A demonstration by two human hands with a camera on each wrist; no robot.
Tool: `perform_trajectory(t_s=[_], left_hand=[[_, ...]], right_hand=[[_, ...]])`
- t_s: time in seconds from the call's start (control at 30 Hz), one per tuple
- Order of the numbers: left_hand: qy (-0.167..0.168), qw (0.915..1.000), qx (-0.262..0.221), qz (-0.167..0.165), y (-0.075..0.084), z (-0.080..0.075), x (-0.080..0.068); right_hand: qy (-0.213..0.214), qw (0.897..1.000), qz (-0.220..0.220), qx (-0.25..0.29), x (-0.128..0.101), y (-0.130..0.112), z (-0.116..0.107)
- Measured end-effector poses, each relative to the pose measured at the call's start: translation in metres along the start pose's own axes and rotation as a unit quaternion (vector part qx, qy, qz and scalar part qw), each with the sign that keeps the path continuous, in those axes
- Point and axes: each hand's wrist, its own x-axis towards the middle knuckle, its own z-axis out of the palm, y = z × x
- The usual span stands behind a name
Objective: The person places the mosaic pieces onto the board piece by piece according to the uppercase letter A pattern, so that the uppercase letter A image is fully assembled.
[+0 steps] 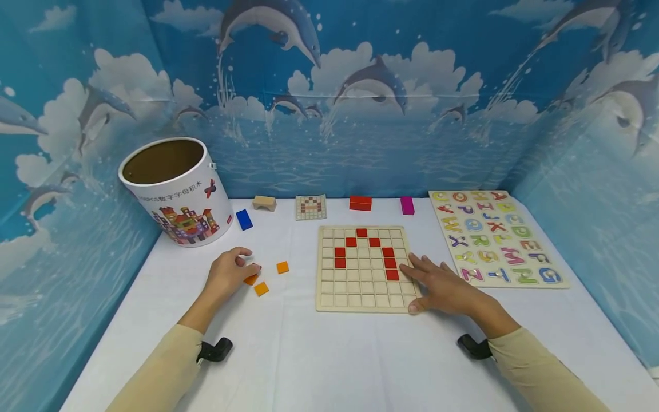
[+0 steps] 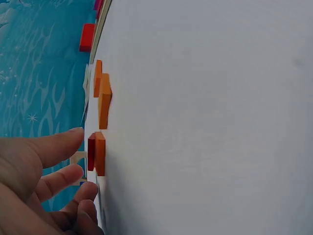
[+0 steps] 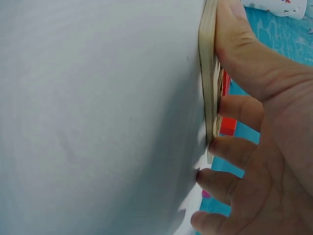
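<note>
A square wooden grid board [image 1: 329, 297] lies on the table, with several red tiles [image 1: 362, 233] set in an arch across its cells. My right hand [image 1: 445, 289] rests at the board's right edge, fingers spread; its thumb [image 3: 244, 49] lies on the near corner. On the left, my left hand [image 1: 229, 272] is over the loose tiles, its thumb and fingers apart with nothing between them. Two orange tiles [image 1: 261, 288] lie beside it, and another orange tile [image 2: 100, 154] is partly under it. A red tile [image 2: 91, 152] shows right against that one, mostly hidden in the head view.
A white bucket [image 1: 216, 206] stands at the back left, near a blue block [image 1: 244, 220]. Along the back are a wooden arch block [image 1: 264, 203], a pattern card [image 1: 311, 216], a red block [image 1: 360, 203] and a magenta block [image 1: 407, 206]. An alphabet board [image 1: 481, 229] lies at right.
</note>
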Motion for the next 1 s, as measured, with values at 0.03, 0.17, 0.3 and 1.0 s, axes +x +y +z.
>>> perform_trajectory(t_s=[0.03,0.17,0.3,1.0], left_hand=[[0.001,0.9999,0.010,-0.004,-0.0024,-0.0004,-0.0018],[0.011,0.9996,0.026,-0.006,-0.0069,0.0026,-0.0063],[0.023,0.9993,0.028,0.005,-0.0061,0.0058,-0.0078],[0.049,0.9964,-0.067,0.017,-0.0038,0.0085,0.0009]], right_hand=[[0.000,1.000,0.000,-0.001,-0.0001,0.0001,-0.0002],[0.000,1.000,-0.004,0.005,-0.0005,-0.0004,-0.0001],[0.003,1.000,-0.012,0.008,-0.0012,0.0002,0.0005],[0.001,1.000,-0.001,0.005,-0.0023,0.0014,0.0006]])
